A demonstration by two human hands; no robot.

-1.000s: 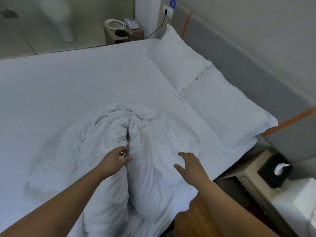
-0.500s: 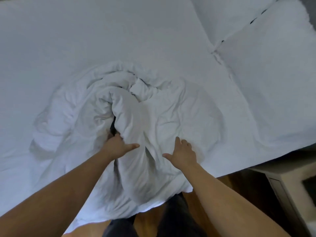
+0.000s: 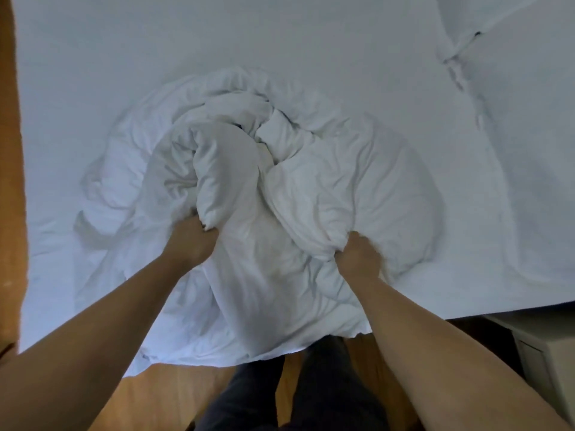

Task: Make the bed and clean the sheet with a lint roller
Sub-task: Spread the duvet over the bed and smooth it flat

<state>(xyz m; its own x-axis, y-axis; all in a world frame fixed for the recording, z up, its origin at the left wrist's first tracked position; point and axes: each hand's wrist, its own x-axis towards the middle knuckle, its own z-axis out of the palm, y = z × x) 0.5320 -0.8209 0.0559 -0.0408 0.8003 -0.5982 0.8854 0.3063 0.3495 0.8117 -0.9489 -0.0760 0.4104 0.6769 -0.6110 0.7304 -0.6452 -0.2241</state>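
The task looks barely begun: the left hand [image 3: 189, 241] and right hand [image 3: 357, 259] each clench a fold of the crumpled duvet [image 3: 280, 188], still heaped on the bare sheet [image 3: 217, 42] beyond the fingers, with no lint roller visible.

Dim bluish light, soft, wide-angle edge distortion

Both hands have gone from hovering open above the crumpled white fabric duvet [image 3: 280, 194] to clutching it: the left hand [image 3: 189, 241] now grips the tall middle fold, and the right hand [image 3: 357, 259] has bunched the right-side fold in its curled fingers.
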